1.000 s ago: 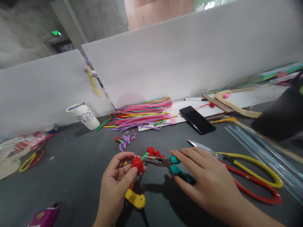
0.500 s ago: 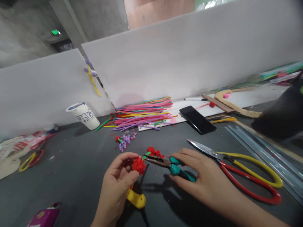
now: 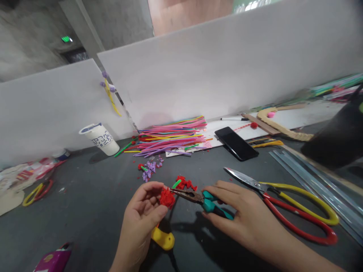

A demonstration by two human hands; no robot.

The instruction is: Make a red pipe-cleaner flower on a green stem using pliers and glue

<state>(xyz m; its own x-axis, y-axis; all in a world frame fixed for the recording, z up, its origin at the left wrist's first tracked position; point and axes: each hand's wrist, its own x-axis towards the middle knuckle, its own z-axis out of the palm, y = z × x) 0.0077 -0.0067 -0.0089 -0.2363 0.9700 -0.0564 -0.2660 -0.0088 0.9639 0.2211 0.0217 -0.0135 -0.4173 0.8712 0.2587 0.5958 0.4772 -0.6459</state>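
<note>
Between the thumb and fingers of my left hand [image 3: 144, 211] is a fluffy red pom-pom [image 3: 167, 198]. A short green stem [image 3: 176, 184] sticks up beside it. My right hand [image 3: 235, 204] grips teal-and-black handled pliers [image 3: 193, 196], whose rusty jaws reach left to the pom-pom's upper right side. Whether the jaws pinch the red fluff or the base of the stem, I cannot tell. Small red scraps [image 3: 186, 183] lie on the table just behind the jaws. Under my left hand is a yellow tool [image 3: 163, 238], mostly hidden, with a dark cord.
Large scissors [image 3: 263, 189] lie to the right, beside clear plastic strips [image 3: 312, 185]. Behind are a phone [image 3: 236, 143], a bundle of coloured fuzzy sticks [image 3: 172, 136] and a white cup [image 3: 100, 139]. Small scissors [image 3: 36, 192] and a purple object [image 3: 55, 260] are at the left.
The plier jaws have shifted slightly left and down, from the green stem to the pom-pom's edge. The pom-pom has turned a little; both hands stay nearly in place.
</note>
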